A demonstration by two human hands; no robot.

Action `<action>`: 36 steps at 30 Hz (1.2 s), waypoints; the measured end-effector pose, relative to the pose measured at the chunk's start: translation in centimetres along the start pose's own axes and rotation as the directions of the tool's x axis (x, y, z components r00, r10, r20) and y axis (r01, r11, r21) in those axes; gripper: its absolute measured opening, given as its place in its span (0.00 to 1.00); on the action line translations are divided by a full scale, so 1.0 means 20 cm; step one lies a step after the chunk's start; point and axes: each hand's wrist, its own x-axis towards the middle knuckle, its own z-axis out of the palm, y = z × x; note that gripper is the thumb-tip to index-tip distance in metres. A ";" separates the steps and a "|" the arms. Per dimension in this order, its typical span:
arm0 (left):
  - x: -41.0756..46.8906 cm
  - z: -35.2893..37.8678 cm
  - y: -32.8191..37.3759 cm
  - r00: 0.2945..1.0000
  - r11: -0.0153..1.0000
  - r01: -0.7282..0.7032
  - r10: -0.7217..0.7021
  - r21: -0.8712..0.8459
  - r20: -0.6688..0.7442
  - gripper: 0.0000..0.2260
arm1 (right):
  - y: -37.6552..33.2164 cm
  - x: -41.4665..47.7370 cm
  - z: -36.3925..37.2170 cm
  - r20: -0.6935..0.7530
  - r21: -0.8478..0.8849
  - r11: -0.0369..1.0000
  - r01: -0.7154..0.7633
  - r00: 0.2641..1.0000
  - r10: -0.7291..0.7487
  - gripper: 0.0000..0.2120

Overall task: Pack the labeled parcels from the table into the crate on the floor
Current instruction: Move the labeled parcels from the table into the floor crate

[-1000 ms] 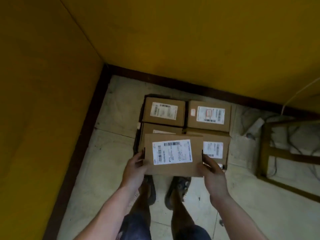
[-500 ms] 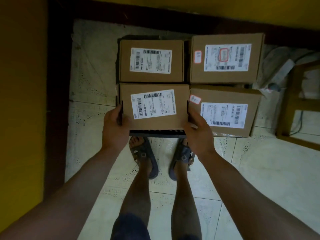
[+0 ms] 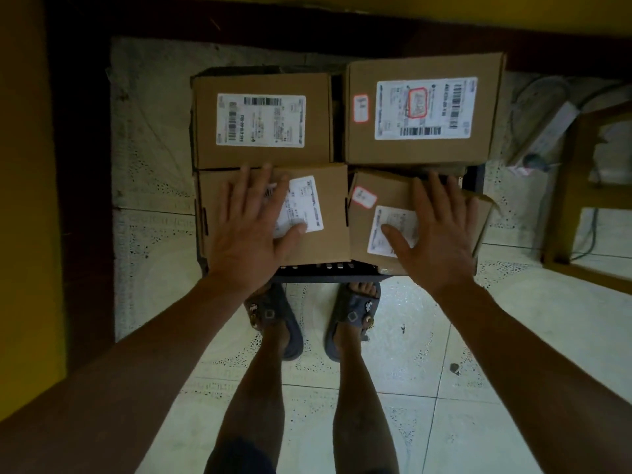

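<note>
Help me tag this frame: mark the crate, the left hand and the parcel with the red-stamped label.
crate point(image 3: 328, 277), head view, near rim.
left hand point(image 3: 249, 231), head view, back of the hand.
parcel with the red-stamped label point(image 3: 424, 109), head view, on its label.

Single view, head-worn, wide-angle. It looks almost straight down from close above the crate point(image 3: 328, 272), and the parcels point(image 3: 263, 155) fill mid-frame. Skirting board point(image 3: 239, 35) at top edge; the wearer's feet point(image 3: 352, 313) below centre.

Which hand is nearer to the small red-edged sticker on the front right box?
Right. The right hand lies on that box, just right of the sticker; the left hand lies on the neighbouring box, further away.
</note>
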 end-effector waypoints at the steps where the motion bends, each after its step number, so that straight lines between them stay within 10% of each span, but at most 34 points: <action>1: 0.01 0.01 -0.02 1.000 1.000 -0.023 0.023 0.011 -0.007 0.34 | 0.03 0.01 0.02 0.000 -0.021 0.999 0.046 0.999 -0.046 0.39; 22: 0.02 0.10 0.00 0.995 0.968 -0.093 0.099 0.234 -0.016 0.34 | 0.19 0.09 0.18 -0.199 -0.126 0.954 0.274 0.935 -0.295 0.32; 30: 0.08 -0.06 0.02 0.984 0.997 -0.054 0.044 -0.050 -0.174 0.28 | 0.18 0.11 0.02 -0.266 -0.033 0.945 0.326 0.908 -0.323 0.29; 36: 0.34 -0.12 -0.05 0.948 0.936 0.305 -0.316 -0.174 -0.035 0.36 | 0.05 0.39 -0.10 -0.282 -0.037 0.963 0.266 0.922 -0.266 0.33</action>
